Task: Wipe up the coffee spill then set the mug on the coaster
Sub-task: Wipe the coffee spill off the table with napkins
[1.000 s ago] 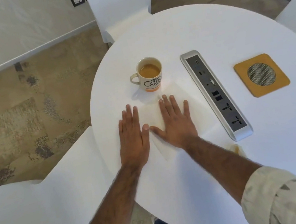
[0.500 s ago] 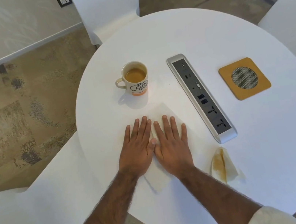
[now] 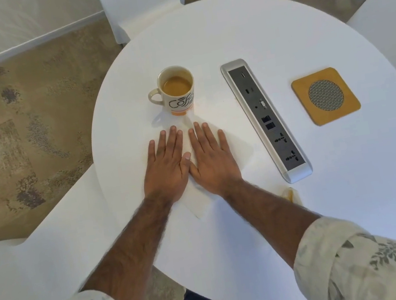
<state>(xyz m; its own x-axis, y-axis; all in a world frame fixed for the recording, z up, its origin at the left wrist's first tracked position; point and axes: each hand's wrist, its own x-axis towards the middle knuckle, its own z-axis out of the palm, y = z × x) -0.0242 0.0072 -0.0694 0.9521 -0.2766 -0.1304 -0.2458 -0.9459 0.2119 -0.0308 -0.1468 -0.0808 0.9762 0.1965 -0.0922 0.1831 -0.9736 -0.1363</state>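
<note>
A cream mug (image 3: 178, 91) with black lettering and an orange base stands upright on the round white table (image 3: 303, 211), holding coffee, its handle to the left. Just in front of it a white paper napkin (image 3: 239, 150) lies spread flat. My left hand (image 3: 168, 164) and my right hand (image 3: 212, 159) press flat on the napkin side by side, fingers straight and pointing toward the mug. An orange square coaster (image 3: 325, 96) with a round mesh centre lies bare at the right. A crumpled, coffee-stained napkin (image 3: 291, 195) peeks out beside my right forearm.
A silver power strip (image 3: 265, 119) is set into the table between the hands and the coaster. White chairs stand at the far side (image 3: 141, 4), the right (image 3: 388, 18) and the near left (image 3: 41, 263). Patterned carpet covers the floor.
Both hands slid back toward me with the napkin, then forward again toward the mug, staying flat on it. The stained napkin is now mostly hidden by my right forearm.
</note>
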